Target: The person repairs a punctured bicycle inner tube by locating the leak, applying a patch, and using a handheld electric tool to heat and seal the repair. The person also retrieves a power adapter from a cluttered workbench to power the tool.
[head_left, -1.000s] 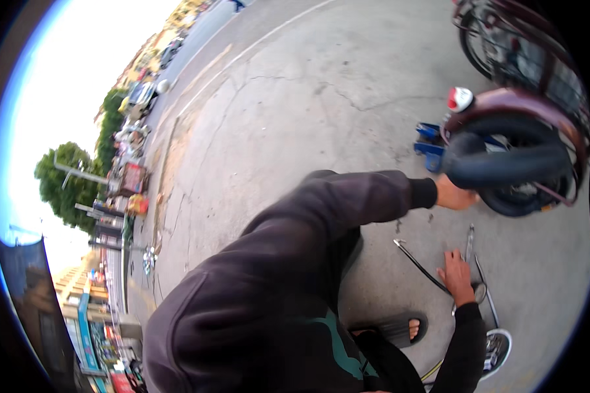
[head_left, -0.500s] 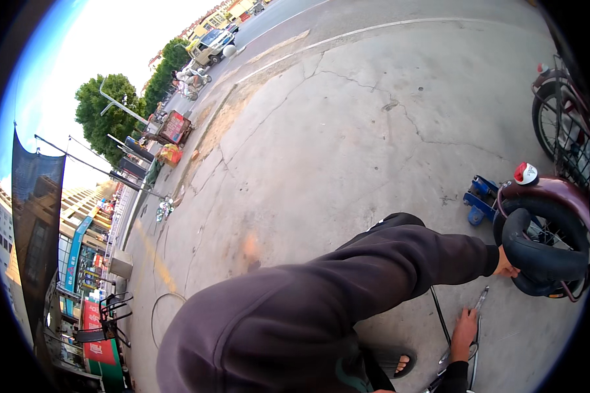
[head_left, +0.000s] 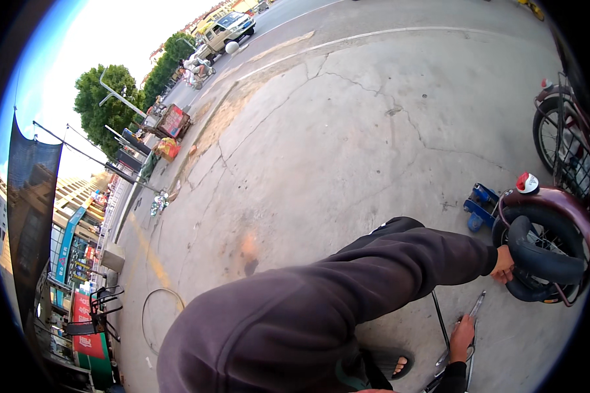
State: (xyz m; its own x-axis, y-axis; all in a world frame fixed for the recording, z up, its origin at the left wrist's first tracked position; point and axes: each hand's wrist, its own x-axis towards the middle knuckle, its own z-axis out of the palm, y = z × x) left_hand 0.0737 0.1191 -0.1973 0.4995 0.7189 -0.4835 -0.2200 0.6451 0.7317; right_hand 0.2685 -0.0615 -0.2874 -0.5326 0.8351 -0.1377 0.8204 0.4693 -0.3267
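My left hand (head_left: 503,264), at the end of a long dark sleeve, has its fingers bent against the side of a black tyre (head_left: 530,291) on a bike wheel. A fat black inner tube (head_left: 547,257) hangs over that wheel, partly hiding the spokes, below a maroon mudguard (head_left: 562,205). Lower down, close to the ground, my right hand (head_left: 462,337) curls over a slim silver metal tool (head_left: 480,301); its exact kind is hard to make out. More metal tools lie under and beside that hand, partly covered by it.
A blue metal jack-like stand (head_left: 480,206) is beside the wheel. A red-and-white round object (head_left: 526,183) sits on the mudguard. Another bike wheel (head_left: 556,131) stands farther back. A thin hoop (head_left: 152,321) and a black chair frame (head_left: 98,314) are at left. My sandalled foot (head_left: 400,363) is below.
The view has shifted slightly. More of my left hand's fingers show beside the tyre. My right hand stays low by the metal tools, a little farther down in the picture.
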